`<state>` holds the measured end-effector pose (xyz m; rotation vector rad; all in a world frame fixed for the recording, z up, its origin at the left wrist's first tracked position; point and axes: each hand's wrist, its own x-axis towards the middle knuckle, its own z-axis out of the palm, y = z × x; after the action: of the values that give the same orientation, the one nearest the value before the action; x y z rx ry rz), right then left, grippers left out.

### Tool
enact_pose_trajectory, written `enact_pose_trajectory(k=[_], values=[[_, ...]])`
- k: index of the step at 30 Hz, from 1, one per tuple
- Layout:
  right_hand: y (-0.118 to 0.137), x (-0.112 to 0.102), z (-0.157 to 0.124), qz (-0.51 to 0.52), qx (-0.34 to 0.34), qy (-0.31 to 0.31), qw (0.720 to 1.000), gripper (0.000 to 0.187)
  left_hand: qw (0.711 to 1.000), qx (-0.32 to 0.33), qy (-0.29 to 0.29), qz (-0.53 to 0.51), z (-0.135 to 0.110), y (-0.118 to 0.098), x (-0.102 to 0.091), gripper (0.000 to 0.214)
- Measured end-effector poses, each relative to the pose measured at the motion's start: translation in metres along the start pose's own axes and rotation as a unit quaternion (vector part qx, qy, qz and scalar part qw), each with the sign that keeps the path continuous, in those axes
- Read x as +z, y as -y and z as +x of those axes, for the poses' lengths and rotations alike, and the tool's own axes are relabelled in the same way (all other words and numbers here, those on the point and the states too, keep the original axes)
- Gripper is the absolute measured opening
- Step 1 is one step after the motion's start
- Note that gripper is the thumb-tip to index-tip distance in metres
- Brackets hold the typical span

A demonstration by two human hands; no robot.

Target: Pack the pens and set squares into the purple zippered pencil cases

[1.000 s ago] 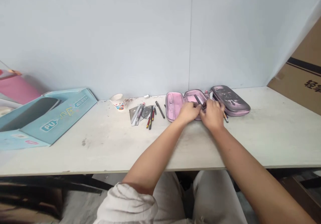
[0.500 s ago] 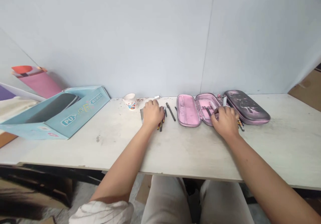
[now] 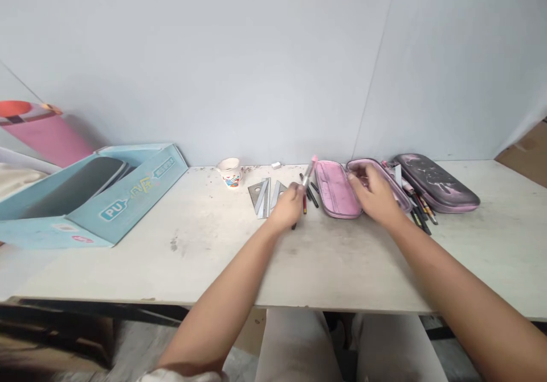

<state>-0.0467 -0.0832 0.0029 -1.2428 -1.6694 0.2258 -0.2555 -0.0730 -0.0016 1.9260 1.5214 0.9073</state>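
Through the head camera I see my left hand (image 3: 285, 208) at the near side of a group of black pens (image 3: 310, 194), and it lifts a pink-capped pen (image 3: 308, 172) at a tilt, with the pink end pointing up and far. The fingers (image 3: 296, 195) of this hand are pressed together around the barrel, and the lower end of the pen is hidden inside them.

My right hand (image 3: 375, 195) is above the right half of an open pink pencil case (image 3: 335, 191), which lies on the bench (image 3: 192, 256) just right of the pen. Its fingers (image 3: 358, 178) are spread and a little curved over the rim, but they pinch nothing that I can see.

In my judgement, the step in hand is moving writing tools around this case. My next move calls for a steady hold on the pen, because it stands high above the fingers, and for care with the thin case rim.

Farther right lie a dark speckled pencil case (image 3: 436, 182) and a loose heap of pens (image 3: 422, 216). Left of my hands are plastic set squares (image 3: 261, 197) and a paper cup (image 3: 229, 172).

My right hand hides part of the case, so I cannot tell what is inside the right half. The pens in the heap are too small to tell apart.
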Motion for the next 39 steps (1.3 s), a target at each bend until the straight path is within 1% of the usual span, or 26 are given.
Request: enact_pose_trajectory(k=[1,3,5,8,10,12,14,16,20,22,24,27,30,34,37,39], values=[[0.004,0.004,0.004,0.071,0.019,0.016,0.997,0.035,0.997,0.006,0.029,-0.069,-0.004,-0.010,0.006,0.030],[0.008,0.010,0.011,0.194,0.055,0.048,0.978,0.043,0.979,0.013,0.093,-0.180,-0.011,-0.027,0.017,0.027],[0.008,0.012,0.014,0.278,0.082,0.071,0.955,0.043,0.956,0.006,0.141,-0.257,-0.014,-0.040,0.024,0.024],[0.003,0.010,0.013,0.344,0.106,0.082,0.929,0.037,0.926,-0.025,0.169,-0.337,-0.011,-0.053,0.032,0.018],[-0.003,0.006,0.011,0.381,0.122,0.073,0.914,0.036,0.914,-0.040,0.174,-0.363,-0.006,-0.058,0.037,0.015],[-0.007,0.001,0.010,0.406,0.136,0.044,0.903,0.037,0.915,-0.050,0.180,-0.357,-0.002,-0.063,0.044,0.014],[-0.011,-0.004,0.010,0.409,0.139,0.008,0.902,0.039,0.920,-0.058,0.186,-0.339,0.001,-0.068,0.052,0.015],[-0.012,-0.006,0.010,0.406,0.136,-0.010,0.903,0.042,0.922,-0.063,0.189,-0.331,0.003,-0.074,0.058,0.016],[-0.012,-0.005,0.010,0.419,0.141,0.019,0.897,0.040,0.902,-0.076,0.181,-0.384,0.004,-0.085,0.065,0.017],[-0.010,-0.003,0.008,0.419,0.144,0.023,0.896,0.037,0.900,-0.078,0.167,-0.395,0.004,-0.087,0.065,0.017],[-0.008,-0.002,0.006,0.407,0.143,0.022,0.902,0.034,0.915,-0.070,0.150,-0.367,0.004,-0.085,0.066,0.018],[-0.004,-0.002,0.003,0.387,0.135,0.019,0.912,0.031,0.941,-0.040,0.129,-0.309,0.004,-0.079,0.067,0.021],[-0.002,-0.001,0.000,0.386,0.135,0.010,0.912,0.032,0.956,-0.011,0.120,-0.267,0.005,-0.075,0.066,0.026],[-0.001,0.003,-0.004,0.402,0.129,0.015,0.906,0.036,0.964,0.012,0.120,-0.237,0.004,-0.072,0.062,0.028],[0.000,0.005,-0.004,0.410,0.124,0.016,0.904,0.037,0.961,0.034,0.117,-0.247,0.001,-0.070,0.062,0.027],[-0.002,0.003,-0.001,0.412,0.120,-0.017,0.903,0.033,0.955,0.031,0.103,-0.277,-0.002,-0.069,0.063,0.026]])
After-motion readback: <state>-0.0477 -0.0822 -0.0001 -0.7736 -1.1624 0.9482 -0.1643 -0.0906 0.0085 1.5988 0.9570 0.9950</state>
